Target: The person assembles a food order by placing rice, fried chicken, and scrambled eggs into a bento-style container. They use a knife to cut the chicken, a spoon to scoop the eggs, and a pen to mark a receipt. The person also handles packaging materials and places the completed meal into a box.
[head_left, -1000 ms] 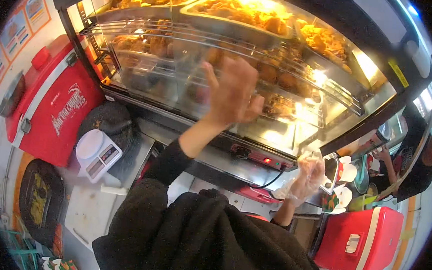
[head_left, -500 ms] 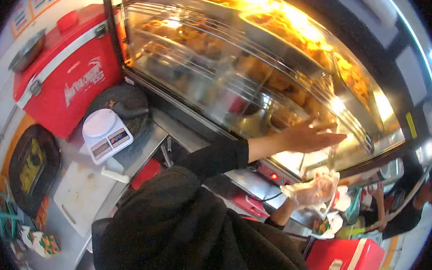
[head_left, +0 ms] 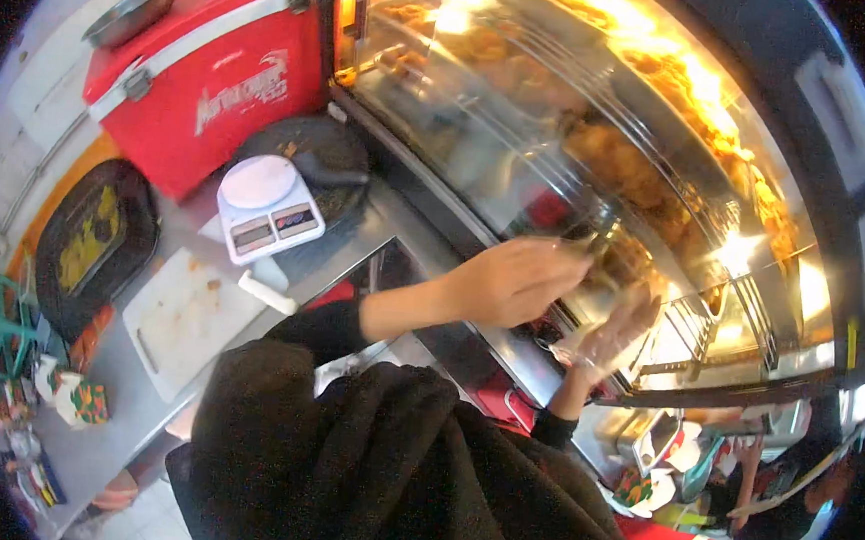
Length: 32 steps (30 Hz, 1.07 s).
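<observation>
My left hand (head_left: 517,282) is bare and reaches in front of the glass-sided display case (head_left: 477,211). Its fingers are bent together and blurred; whatever they may hold cannot be made out. Close by on the right, my right hand (head_left: 612,335) wears a clear plastic glove. Its fingers stretch upward and apart in front of the case's lower right part, with nothing seen in them. Behind the glass, brown fried pieces of food (head_left: 616,162) lie on lit racks and trays.
At left on the steel counter stand a white kitchen scale (head_left: 268,210), a white cutting board (head_left: 188,318) with crumbs and a white-handled tool (head_left: 267,292). A red cooler box (head_left: 230,80) stands behind them. Another person (head_left: 788,496) is at the far right.
My left hand has drawn back leftward, its spread fingers now bent together. My gloved right hand has risen closer to the left one, and its fingers have straightened. The view has turned.
</observation>
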Available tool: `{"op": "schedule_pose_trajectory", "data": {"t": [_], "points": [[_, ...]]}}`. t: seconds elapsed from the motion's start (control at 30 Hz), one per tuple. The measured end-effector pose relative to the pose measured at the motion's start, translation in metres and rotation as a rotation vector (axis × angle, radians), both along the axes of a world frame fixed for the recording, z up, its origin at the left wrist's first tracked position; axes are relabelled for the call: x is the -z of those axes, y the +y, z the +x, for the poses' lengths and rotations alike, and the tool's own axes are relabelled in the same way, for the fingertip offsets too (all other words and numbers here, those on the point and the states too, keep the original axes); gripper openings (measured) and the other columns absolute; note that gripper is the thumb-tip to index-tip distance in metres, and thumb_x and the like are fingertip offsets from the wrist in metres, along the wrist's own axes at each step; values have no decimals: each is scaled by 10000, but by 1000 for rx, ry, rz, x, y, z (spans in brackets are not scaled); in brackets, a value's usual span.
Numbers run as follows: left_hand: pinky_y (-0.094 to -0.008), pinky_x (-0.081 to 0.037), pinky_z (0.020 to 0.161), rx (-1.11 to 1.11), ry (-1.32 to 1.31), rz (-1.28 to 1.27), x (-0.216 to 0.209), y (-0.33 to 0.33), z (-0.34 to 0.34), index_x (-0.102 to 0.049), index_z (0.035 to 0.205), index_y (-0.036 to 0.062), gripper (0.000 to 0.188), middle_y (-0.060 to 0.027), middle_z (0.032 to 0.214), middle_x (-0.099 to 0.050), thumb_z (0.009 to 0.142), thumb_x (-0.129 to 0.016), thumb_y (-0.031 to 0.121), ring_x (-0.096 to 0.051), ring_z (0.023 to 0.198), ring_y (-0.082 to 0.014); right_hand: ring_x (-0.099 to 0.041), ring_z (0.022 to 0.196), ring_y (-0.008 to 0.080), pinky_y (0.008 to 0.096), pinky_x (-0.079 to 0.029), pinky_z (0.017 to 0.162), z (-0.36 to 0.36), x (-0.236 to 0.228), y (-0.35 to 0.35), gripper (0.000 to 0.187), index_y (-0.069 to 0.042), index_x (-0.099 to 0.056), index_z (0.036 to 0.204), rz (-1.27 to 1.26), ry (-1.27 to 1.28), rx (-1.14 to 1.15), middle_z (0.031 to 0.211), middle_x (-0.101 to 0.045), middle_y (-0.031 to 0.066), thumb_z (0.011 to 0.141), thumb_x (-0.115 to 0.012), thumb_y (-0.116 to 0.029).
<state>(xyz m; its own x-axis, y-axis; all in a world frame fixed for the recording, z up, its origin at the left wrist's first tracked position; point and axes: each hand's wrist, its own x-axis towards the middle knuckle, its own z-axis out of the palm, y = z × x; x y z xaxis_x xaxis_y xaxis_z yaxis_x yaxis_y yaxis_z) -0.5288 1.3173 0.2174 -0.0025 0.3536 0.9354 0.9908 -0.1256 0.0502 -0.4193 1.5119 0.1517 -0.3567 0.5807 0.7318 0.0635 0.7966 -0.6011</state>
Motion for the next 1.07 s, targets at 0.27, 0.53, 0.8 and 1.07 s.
{"op": "schedule_pose_trajectory", "data": {"t": [0.27, 0.53, 0.8, 1.07], "points": [[-354, -398, 835, -1007, -711, -106, 141, -237, 74, -509, 1027, 12, 267, -165, 1072, -509, 766, -537, 59, -501, 962, -298, -311, 1195, 260, 357, -261, 1002, -66, -67, -107, 474, -63, -168, 1330, -394, -40, -180, 1328, -295, 133, 872, -288, -67], [-286, -462, 755, -594, -1625, 839, 153, -311, 50, -449, 1084, 5, 371, -110, 1016, -534, 880, -434, 315, -555, 899, -212, -330, 1194, 270, 355, -249, 1021, -111, -44, -108, 505, -50, -154, 1329, 104, -449, 134, 1332, -297, 131, 865, -343, -116], [-325, -452, 793, -204, -1784, 565, 153, -302, -53, -509, 1064, -7, 380, -104, 976, -572, 809, -570, 268, -556, 902, -194, -496, 1014, 344, 420, -454, 818, -146, -53, -132, 543, -20, -181, 1302, 140, -446, 113, 1232, -390, 207, 860, -408, -240], [-362, -357, 927, -58, -1751, 826, 130, -333, 22, -393, 1223, 6, 576, -132, 1179, -462, 760, -637, 246, -423, 1114, -251, -374, 1103, 303, 395, -299, 873, -164, -27, -123, 675, -130, -89, 1336, -107, -171, -127, 1245, -389, 195, 828, -430, -414]]}}
